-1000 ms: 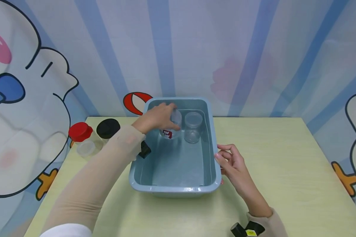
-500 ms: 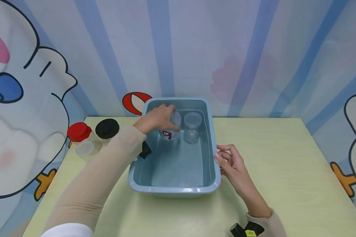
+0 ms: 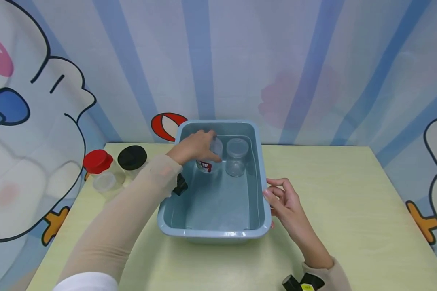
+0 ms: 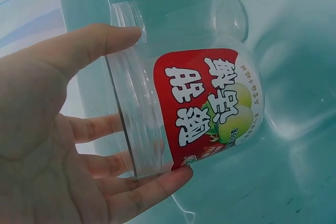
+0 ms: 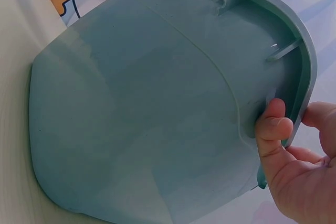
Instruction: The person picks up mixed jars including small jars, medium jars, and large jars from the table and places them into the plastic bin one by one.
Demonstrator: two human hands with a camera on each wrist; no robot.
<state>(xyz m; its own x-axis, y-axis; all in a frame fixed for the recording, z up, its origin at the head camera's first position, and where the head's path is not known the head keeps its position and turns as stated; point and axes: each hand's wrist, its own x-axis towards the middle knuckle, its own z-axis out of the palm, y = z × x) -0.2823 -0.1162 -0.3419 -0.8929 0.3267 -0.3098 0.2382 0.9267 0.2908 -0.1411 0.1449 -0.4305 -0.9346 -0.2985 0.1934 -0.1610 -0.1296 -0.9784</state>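
- Clear plastic jar [image 4: 194, 93], lidless, with a red label bearing white characters and green fruit, is in the far left corner of the blue basin [image 3: 264, 190].
- Left hand [image 3: 193, 146] grips it around the threaded mouth, thumb on one side and fingers on the other.
- Second clear jar [image 3: 236, 157] stands upright just beside it.
- Right hand [image 3: 285, 202] holds the basin's right rim, thumb against the outer wall.
- Red-lidded jar [image 3: 98, 162] and black-lidded jar [image 3: 132, 158] stand at the bench's far left corner.
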